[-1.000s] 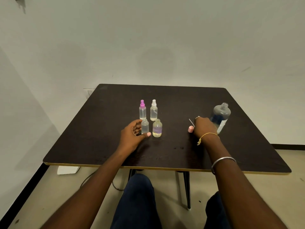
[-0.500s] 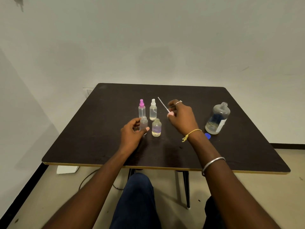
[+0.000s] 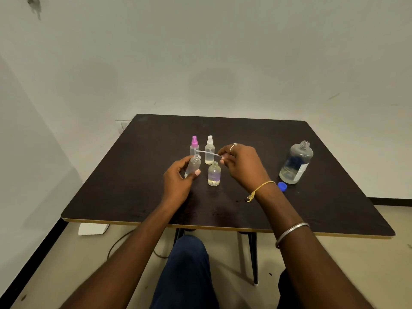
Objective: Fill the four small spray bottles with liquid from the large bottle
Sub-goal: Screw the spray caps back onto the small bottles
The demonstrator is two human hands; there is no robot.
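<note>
Now left hand (image 3: 177, 182) grips bottle (image 3: 193, 166) (right hand (image 3: 243, 166), sprayer (image 3: 207, 152)).

Four small bottles (image 3: 214, 175), one large bottle (image 3: 295, 162), one blue cap (image 3: 282, 186).

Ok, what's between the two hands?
Head view: a short open bottle stands between left hand and right hand; the right's dip tube also spans the gap, toward the left's bottle.
</note>
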